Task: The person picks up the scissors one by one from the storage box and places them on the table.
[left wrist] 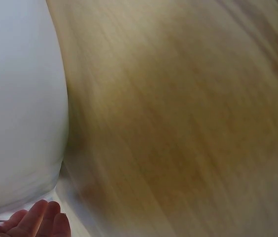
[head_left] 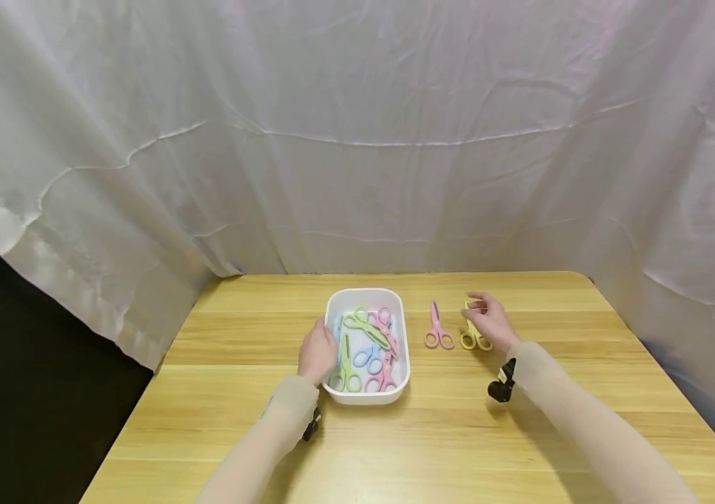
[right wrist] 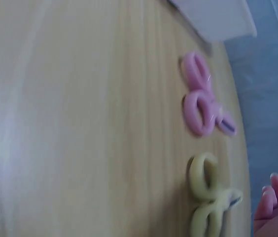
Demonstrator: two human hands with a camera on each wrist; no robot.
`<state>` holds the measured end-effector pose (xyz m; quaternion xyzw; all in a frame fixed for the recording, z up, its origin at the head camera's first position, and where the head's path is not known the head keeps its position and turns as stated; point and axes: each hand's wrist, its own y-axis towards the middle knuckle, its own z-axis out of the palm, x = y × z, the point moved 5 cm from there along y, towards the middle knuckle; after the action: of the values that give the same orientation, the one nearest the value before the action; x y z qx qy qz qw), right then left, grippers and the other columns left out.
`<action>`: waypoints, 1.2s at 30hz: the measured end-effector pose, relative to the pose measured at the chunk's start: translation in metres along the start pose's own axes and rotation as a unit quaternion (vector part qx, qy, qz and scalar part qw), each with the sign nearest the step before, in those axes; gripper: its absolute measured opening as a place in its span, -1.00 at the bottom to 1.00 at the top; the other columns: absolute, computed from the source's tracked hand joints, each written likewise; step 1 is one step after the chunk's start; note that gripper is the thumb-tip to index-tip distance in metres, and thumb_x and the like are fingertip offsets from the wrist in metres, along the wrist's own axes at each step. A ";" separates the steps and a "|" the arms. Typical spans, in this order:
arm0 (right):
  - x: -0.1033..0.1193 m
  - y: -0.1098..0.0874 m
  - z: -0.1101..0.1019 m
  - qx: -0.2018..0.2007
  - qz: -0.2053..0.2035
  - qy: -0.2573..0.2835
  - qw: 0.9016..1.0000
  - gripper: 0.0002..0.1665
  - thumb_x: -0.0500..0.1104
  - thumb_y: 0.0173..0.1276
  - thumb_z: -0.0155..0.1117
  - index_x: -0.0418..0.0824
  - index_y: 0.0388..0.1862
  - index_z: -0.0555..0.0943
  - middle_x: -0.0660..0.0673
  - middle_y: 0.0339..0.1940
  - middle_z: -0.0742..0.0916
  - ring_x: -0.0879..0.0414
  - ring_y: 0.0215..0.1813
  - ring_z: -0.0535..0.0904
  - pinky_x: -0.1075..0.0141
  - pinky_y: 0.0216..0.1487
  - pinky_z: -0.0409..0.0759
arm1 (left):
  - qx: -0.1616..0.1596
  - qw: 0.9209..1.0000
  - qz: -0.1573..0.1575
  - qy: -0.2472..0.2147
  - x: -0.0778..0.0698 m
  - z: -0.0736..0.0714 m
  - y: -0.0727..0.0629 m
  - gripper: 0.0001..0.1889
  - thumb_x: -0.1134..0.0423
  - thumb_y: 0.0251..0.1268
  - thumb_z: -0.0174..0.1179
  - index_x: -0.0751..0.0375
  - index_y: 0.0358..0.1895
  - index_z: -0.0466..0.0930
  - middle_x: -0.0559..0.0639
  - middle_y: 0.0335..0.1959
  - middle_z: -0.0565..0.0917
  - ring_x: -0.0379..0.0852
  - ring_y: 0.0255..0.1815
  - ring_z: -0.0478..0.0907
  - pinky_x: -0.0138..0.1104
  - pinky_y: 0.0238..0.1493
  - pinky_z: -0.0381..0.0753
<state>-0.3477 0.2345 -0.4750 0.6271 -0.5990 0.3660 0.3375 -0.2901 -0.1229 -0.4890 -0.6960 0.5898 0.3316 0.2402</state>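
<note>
My left hand holds the left side of a white plastic tray; its fingers show beside the tray wall in the left wrist view. Inside the tray lie several scissors, among them green scissors, blue scissors and pink scissors. My right hand hovers over the blade end of yellow scissors, fingers apart around the tip. In the right wrist view these scissors rest on the table, with the fingers beyond their tip. Left of them lie more pink scissors, handles toward me.
A wooden table carries everything. Pale grey curtains hang behind its far edge and along the right side. A dark area lies beyond the table's left edge. A small black device is strapped to my right wrist.
</note>
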 end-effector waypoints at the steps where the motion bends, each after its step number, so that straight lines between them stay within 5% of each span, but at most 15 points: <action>1: 0.003 0.000 0.001 -0.002 0.003 0.004 1.000 -0.31 -0.17 0.52 0.10 -0.36 0.53 0.22 -0.41 0.26 0.50 -0.09 0.18 0.45 0.41 0.01 0.46 | 0.000 1.000 0.000 0.000 0.000 0.000 0.000 -0.51 0.21 0.61 -0.27 0.44 0.39 0.34 0.41 0.22 0.59 0.32 0.23 0.58 0.11 0.31 0.56; 8: 0.025 0.001 0.014 -0.004 -0.003 0.030 1.000 -0.35 -0.21 0.49 0.09 -0.32 0.51 0.28 -0.41 0.31 0.50 -0.12 0.24 0.45 0.39 0.08 0.47 | -0.001 1.000 -0.003 0.001 0.002 0.001 -0.001 -0.51 0.20 0.62 -0.27 0.43 0.40 0.34 0.41 0.23 0.59 0.32 0.23 0.58 0.11 0.32 0.56; 18: 0.069 0.000 0.038 -0.006 -0.030 0.040 0.999 -0.39 -0.26 0.45 0.11 -0.34 0.46 0.35 -0.45 0.32 0.53 -0.27 0.35 0.46 -0.04 0.44 0.45 | -0.006 1.000 0.000 0.007 0.003 0.002 -0.001 -0.52 0.21 0.61 -0.27 0.43 0.38 0.35 0.41 0.19 0.61 0.31 0.19 0.60 0.10 0.28 0.59; 36: 0.125 0.000 0.091 0.012 -0.041 0.078 0.996 -0.45 -0.30 0.41 0.15 -0.28 0.38 0.43 -0.39 0.27 0.58 -0.22 0.30 0.51 -0.01 0.40 0.52 | -0.005 1.000 -0.003 0.001 0.001 0.003 0.002 -0.54 0.21 0.61 -0.25 0.39 0.37 0.37 0.36 0.14 0.65 0.24 0.10 0.64 0.07 0.20 0.64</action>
<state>-0.3405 0.0934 -0.4127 0.6245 -0.5404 0.4071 0.3901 -0.2921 -0.1217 -0.4916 -0.6991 0.5866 0.3330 0.2374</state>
